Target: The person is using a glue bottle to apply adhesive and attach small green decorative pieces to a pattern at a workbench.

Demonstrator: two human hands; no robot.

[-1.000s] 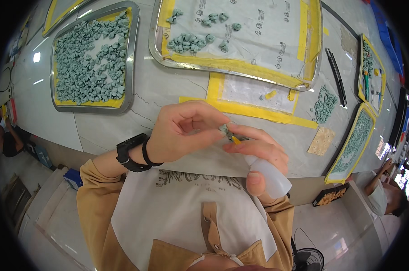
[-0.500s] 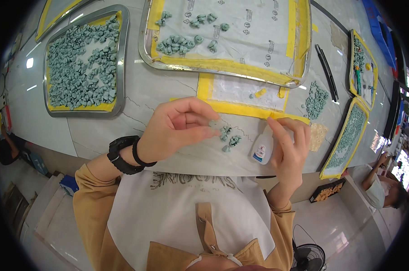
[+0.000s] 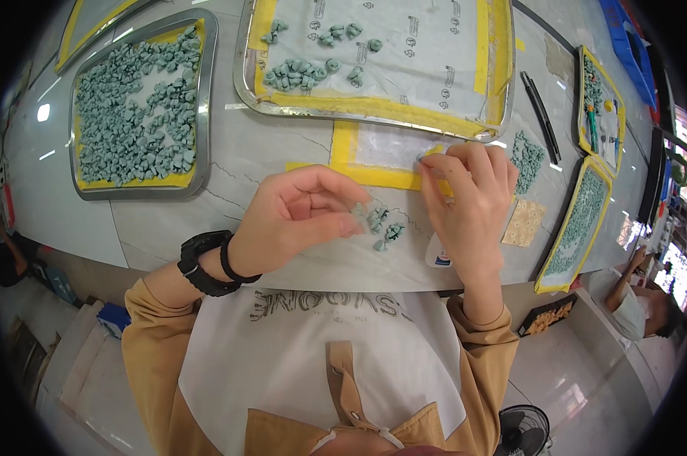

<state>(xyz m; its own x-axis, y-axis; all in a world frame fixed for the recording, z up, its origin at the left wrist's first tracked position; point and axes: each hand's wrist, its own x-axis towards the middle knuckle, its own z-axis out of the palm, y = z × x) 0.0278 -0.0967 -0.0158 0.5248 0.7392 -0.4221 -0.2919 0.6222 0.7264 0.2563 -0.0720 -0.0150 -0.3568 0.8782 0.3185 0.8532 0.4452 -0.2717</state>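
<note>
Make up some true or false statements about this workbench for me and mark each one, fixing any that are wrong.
1. A black watch is on the left wrist. True.
2. The left hand is close to a few loose grey-green pieces. True.
3. The black slim tool lies to the right of the large tray. True.
4. The white bottle is inside the large tray. False: it is on the table, partly hidden by the right hand.
5. The right hand is at the fan. False: it is at the white patch edged with yellow tape.
</note>
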